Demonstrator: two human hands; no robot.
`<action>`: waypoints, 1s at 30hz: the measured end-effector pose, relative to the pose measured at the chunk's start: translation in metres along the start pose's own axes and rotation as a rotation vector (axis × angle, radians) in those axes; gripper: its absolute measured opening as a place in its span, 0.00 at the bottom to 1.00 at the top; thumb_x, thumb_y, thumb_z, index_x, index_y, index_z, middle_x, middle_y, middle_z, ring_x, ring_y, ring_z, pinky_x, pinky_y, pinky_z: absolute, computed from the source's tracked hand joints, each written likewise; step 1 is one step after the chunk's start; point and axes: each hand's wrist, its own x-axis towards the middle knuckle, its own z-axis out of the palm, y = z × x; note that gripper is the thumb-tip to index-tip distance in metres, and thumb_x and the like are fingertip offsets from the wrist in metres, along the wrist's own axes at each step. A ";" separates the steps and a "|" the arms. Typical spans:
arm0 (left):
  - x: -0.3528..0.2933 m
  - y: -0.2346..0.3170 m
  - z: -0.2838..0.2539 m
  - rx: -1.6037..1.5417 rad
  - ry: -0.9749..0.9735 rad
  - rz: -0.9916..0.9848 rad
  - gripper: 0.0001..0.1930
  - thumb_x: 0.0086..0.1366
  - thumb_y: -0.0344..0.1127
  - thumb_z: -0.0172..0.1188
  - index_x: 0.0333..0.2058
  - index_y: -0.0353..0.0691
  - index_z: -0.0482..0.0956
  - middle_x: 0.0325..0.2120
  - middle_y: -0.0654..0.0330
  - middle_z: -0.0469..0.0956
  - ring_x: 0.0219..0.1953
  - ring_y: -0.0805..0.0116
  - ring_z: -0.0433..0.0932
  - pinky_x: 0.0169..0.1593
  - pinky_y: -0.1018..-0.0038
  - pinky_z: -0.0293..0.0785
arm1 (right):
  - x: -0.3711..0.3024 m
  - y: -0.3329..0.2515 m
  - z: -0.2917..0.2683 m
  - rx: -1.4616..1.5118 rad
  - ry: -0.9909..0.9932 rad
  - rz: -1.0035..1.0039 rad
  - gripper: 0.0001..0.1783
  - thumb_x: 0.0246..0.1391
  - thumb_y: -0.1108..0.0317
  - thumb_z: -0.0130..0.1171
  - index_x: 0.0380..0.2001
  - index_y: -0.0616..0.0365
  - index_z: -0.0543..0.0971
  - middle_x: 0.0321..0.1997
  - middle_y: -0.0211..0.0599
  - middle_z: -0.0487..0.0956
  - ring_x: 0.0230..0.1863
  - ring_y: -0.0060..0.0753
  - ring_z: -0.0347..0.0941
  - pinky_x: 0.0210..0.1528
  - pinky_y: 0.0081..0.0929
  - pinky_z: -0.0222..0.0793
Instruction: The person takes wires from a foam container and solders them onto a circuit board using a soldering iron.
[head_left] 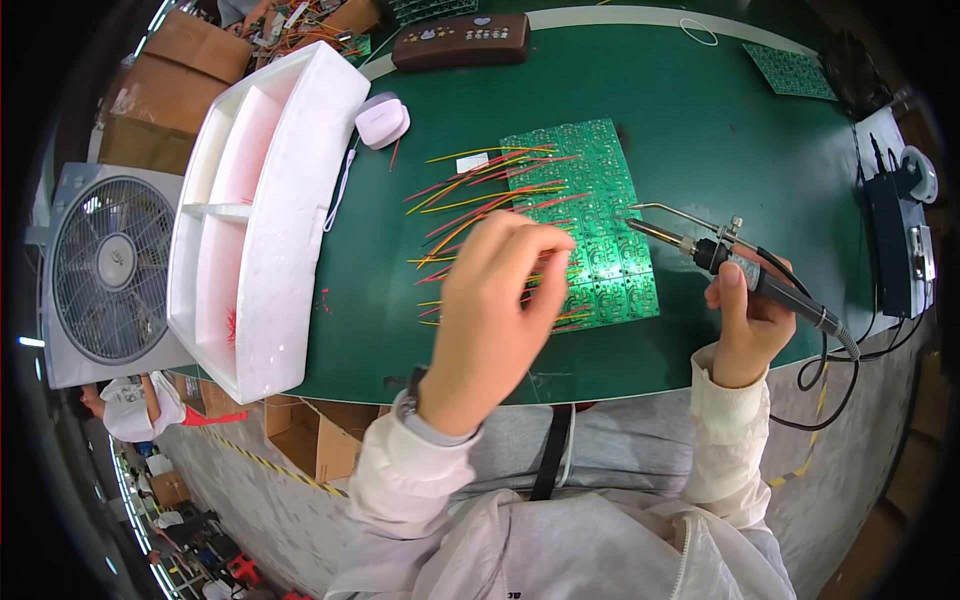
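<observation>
A green panel of small circuit boards lies on the green table. Red and yellow wires run from its left part out over the tabletop. My left hand hangs above the lower wires, thumb and fingers closed in a pinch; whatever sits between the fingertips is hidden. In my right hand is a soldering iron, gripped by its dark handle. Its tip points left, over the panel's right edge. A thin bent metal tube is fixed to the iron above the tip.
To the left stands a white foam box with compartments, red wires inside. Beyond it is a fan. A lilac case and brown pencil case lie farther back. The iron's cable loops toward a dark soldering station at right.
</observation>
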 end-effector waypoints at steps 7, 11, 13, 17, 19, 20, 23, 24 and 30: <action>0.003 -0.014 0.035 0.017 0.038 -0.010 0.05 0.48 0.21 0.58 0.27 0.34 0.74 0.24 0.59 0.71 0.25 0.67 0.72 0.29 0.76 0.68 | -0.002 -0.002 -0.001 -0.088 -0.005 -0.062 0.10 0.46 0.75 0.56 0.32 0.68 0.71 0.22 0.31 0.68 0.18 0.19 0.65 0.20 0.13 0.61; 0.005 -0.017 0.038 0.046 0.059 0.004 0.06 0.47 0.21 0.59 0.27 0.35 0.75 0.23 0.60 0.71 0.24 0.69 0.72 0.27 0.77 0.68 | -0.003 -0.003 -0.002 -0.103 -0.029 -0.064 0.10 0.46 0.75 0.56 0.33 0.68 0.71 0.23 0.32 0.68 0.18 0.19 0.65 0.20 0.13 0.61; 0.005 -0.018 0.039 0.039 0.058 0.002 0.06 0.47 0.21 0.59 0.27 0.35 0.75 0.23 0.60 0.71 0.24 0.70 0.72 0.27 0.78 0.68 | -0.004 -0.001 -0.004 -0.112 -0.041 -0.059 0.10 0.46 0.76 0.56 0.33 0.68 0.71 0.23 0.32 0.68 0.18 0.19 0.65 0.20 0.14 0.61; 0.003 -0.019 0.042 0.005 0.040 -0.047 0.05 0.47 0.21 0.59 0.25 0.34 0.76 0.22 0.60 0.71 0.23 0.71 0.72 0.27 0.79 0.67 | -0.005 0.005 -0.010 -0.183 -0.094 -0.101 0.11 0.45 0.76 0.56 0.33 0.69 0.70 0.24 0.33 0.68 0.18 0.19 0.65 0.20 0.14 0.62; 0.003 -0.018 0.043 -0.009 0.039 -0.072 0.05 0.47 0.21 0.59 0.25 0.34 0.76 0.22 0.60 0.71 0.23 0.72 0.71 0.27 0.79 0.67 | -0.005 0.006 -0.011 -0.215 -0.104 -0.110 0.11 0.45 0.76 0.56 0.33 0.69 0.70 0.24 0.32 0.68 0.18 0.19 0.66 0.20 0.14 0.62; 0.003 -0.018 0.043 -0.023 0.042 -0.095 0.05 0.47 0.21 0.60 0.25 0.34 0.76 0.22 0.61 0.71 0.23 0.73 0.71 0.27 0.80 0.67 | -0.005 0.006 -0.012 -0.219 -0.105 -0.115 0.11 0.45 0.76 0.56 0.33 0.69 0.70 0.24 0.33 0.68 0.18 0.19 0.66 0.19 0.14 0.63; 0.005 -0.014 0.043 -0.107 0.050 -0.157 0.04 0.47 0.22 0.60 0.25 0.34 0.76 0.22 0.61 0.71 0.23 0.74 0.70 0.27 0.81 0.67 | -0.007 0.000 -0.008 -0.188 -0.068 -0.047 0.13 0.41 0.76 0.60 0.32 0.69 0.72 0.26 0.32 0.68 0.24 0.20 0.64 0.27 0.15 0.60; 0.005 -0.013 0.042 -0.106 0.049 -0.159 0.04 0.47 0.22 0.60 0.25 0.34 0.76 0.22 0.61 0.71 0.23 0.74 0.70 0.27 0.81 0.67 | -0.007 -0.001 -0.007 -0.153 -0.031 0.023 0.14 0.37 0.76 0.63 0.30 0.68 0.74 0.28 0.32 0.69 0.29 0.21 0.62 0.34 0.15 0.57; 0.007 -0.012 0.043 -0.131 0.056 -0.177 0.04 0.47 0.21 0.60 0.24 0.34 0.76 0.21 0.61 0.71 0.22 0.75 0.70 0.26 0.81 0.66 | -0.007 0.000 -0.008 -0.196 -0.050 0.015 0.14 0.37 0.75 0.63 0.30 0.69 0.74 0.28 0.31 0.69 0.29 0.21 0.62 0.34 0.15 0.57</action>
